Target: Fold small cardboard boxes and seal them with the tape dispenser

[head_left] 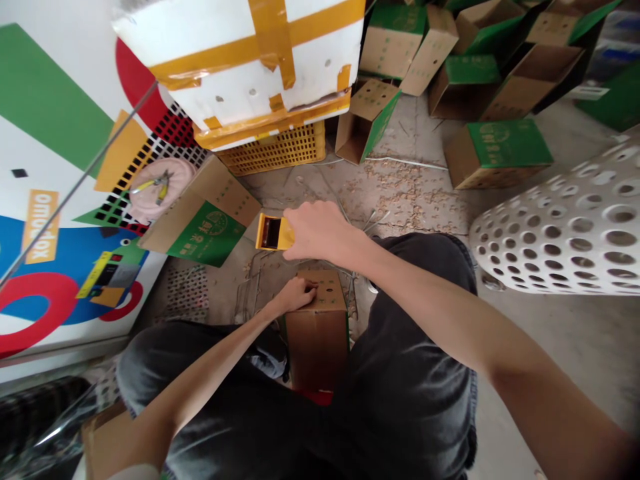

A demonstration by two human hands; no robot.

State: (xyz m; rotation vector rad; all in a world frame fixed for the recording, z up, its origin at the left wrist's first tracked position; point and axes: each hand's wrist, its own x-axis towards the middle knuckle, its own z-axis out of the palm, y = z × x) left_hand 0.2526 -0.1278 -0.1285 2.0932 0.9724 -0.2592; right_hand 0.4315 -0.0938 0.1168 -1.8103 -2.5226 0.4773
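Observation:
My right hand [315, 230] is closed around a yellow tool [275, 233] with a dark rectangular recess; the grip hides the rest, and I cannot make out its exact kind. It is held above and beyond a closed cardboard box [318, 350], which stands upright between my knees. My left hand [297, 295] rests on top of that box, its fingers curled against the top face beside small punched holes. A green-and-brown carton [213, 220] lies tilted just beyond, to the left.
White foam boxes [250, 60] bound with yellow tape sit on a yellow crate [280, 150]. Several green-and-brown cartons [500, 153] lie at the back right. A perforated white basket [560, 227] stands right. Pliers [163, 187] lie on a pink stool [173, 177]. Small brownish bits [400, 190] litter the floor.

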